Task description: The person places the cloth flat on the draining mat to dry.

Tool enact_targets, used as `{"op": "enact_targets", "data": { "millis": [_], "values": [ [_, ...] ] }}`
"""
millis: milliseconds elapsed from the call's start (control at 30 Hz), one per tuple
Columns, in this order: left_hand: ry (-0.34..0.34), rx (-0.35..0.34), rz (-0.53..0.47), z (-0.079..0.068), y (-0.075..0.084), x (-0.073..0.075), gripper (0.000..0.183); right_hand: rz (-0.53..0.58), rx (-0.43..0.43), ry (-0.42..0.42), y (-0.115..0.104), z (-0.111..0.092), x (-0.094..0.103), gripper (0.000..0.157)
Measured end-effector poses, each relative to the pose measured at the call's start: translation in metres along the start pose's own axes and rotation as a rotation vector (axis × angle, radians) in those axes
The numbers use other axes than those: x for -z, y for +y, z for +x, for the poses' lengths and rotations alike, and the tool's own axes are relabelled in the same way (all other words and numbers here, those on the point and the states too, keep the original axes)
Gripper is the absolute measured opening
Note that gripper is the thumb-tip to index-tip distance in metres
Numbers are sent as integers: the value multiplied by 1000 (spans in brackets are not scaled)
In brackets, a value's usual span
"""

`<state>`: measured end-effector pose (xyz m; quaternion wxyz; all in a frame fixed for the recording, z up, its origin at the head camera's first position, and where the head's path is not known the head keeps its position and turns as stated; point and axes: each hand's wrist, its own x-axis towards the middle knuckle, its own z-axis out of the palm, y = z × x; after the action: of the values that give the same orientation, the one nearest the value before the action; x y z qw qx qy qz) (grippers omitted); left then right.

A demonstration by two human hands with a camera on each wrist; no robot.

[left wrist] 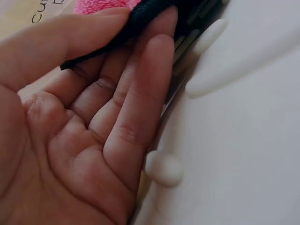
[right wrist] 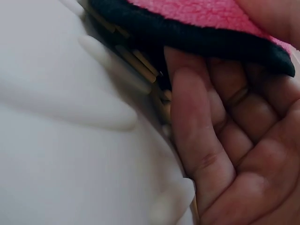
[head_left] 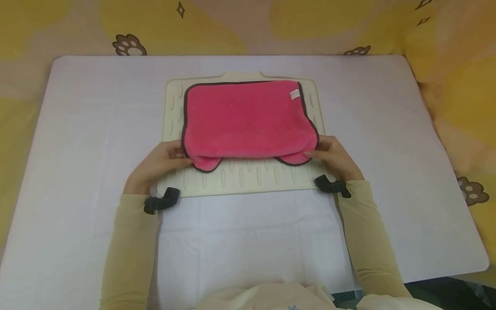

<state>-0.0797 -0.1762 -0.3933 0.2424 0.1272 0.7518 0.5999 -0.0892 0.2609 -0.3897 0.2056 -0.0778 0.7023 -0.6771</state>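
A pink plush towel (head_left: 248, 118) with dark edging and a small white tag at its upper right lies over a cream board (head_left: 248, 183) covered in raised ridges. Its near edge is folded under, and two rounded corners stick out below the fold. My left hand (head_left: 160, 161) pinches the towel's near left edge, thumb on top and fingers underneath. At the near right edge, my right hand (head_left: 335, 155) grips it the same way. Both wrist views show the dark edging (left wrist: 145, 21) between thumb and fingers, with the fingers of the right hand (right wrist: 225, 131) close beside the board's ridges.
The board rests on a white-covered table (head_left: 85, 120) with rounded corners. Yellow and beige patterned fabric (head_left: 248, 26) with paw prints hangs behind and to the right. A black wrist mount (head_left: 162, 201) sits at the left cuff, another mount (head_left: 331, 185) at the right.
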Motion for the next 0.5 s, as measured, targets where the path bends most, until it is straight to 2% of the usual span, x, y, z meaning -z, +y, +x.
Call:
{"op": "enact_targets", "data": {
  "millis": [133,233,367,500],
  "values": [
    [-1,-8,-37,-1,0,2,33,59,-1,6,0,0,-1,29],
    [4,39,4,-1,2,1,36,54,-11,13,-1,0,-1,27],
    [-4,117,114,0,5,-2,42,-21,-25,6,-3,-1,-2,27],
    [-8,110,159,1,6,-3,37,-98,-31,-9,-4,0,-2,30]
  ]
}}
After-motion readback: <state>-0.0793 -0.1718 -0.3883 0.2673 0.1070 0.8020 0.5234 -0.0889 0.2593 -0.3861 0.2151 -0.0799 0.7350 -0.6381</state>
